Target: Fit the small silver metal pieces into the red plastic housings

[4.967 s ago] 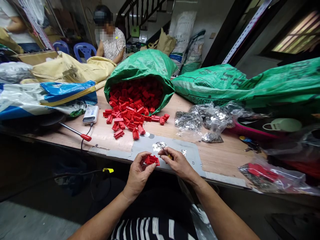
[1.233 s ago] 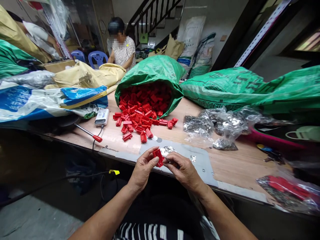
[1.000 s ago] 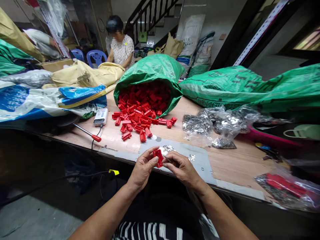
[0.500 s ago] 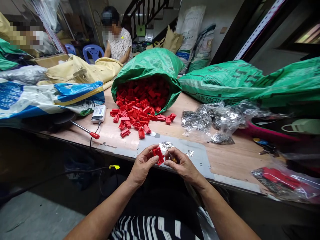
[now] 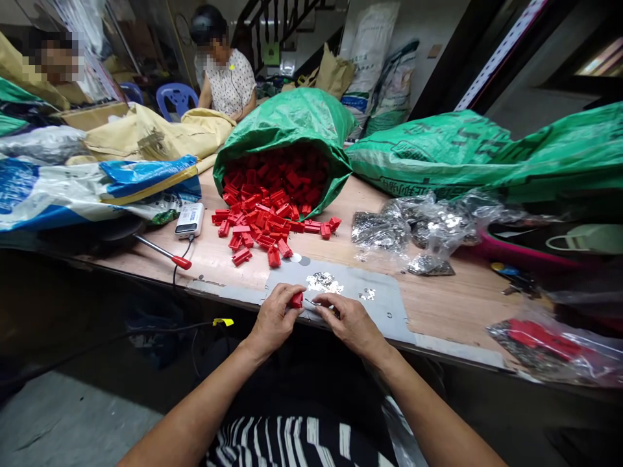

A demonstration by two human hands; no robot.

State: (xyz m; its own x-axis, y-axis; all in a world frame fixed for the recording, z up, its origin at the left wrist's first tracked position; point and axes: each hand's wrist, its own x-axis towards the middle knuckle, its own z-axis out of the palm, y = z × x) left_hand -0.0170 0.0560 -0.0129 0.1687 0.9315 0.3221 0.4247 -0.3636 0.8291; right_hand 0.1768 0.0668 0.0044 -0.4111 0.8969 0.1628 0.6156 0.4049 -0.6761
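Observation:
Pinched in my left hand (image 5: pixel 275 318) is a small red plastic part (image 5: pixel 296 299), mostly covered by the fingers. My right hand (image 5: pixel 351 323) is closed on a slim metal tool (image 5: pixel 310 301), whose thin tip points toward the red part; its handle is hidden in the palm. Both hands are at the table's front edge, over a grey mat (image 5: pixel 384 311). Just beyond them lies a pile of small shiny metal pieces (image 5: pixel 325 282), with a smaller cluster (image 5: pixel 367 294) to its right. Many more red plastic parts (image 5: pixel 265 224) spill from a green sack (image 5: pixel 292 120).
Clear bags of metal pieces (image 5: pixel 382 231) lie right of the sack. Another bag with red parts (image 5: pixel 549 340) is at the right edge. A white device (image 5: pixel 189 220) with a cable and a red-tipped lever (image 5: pixel 181 262) are on the left. A person (image 5: pixel 226 78) sits across the table.
My left hand has turned the red part so less of it shows. My right hand has lowered the tool, its tip now pointing left at the part. More of the metal pile is visible.

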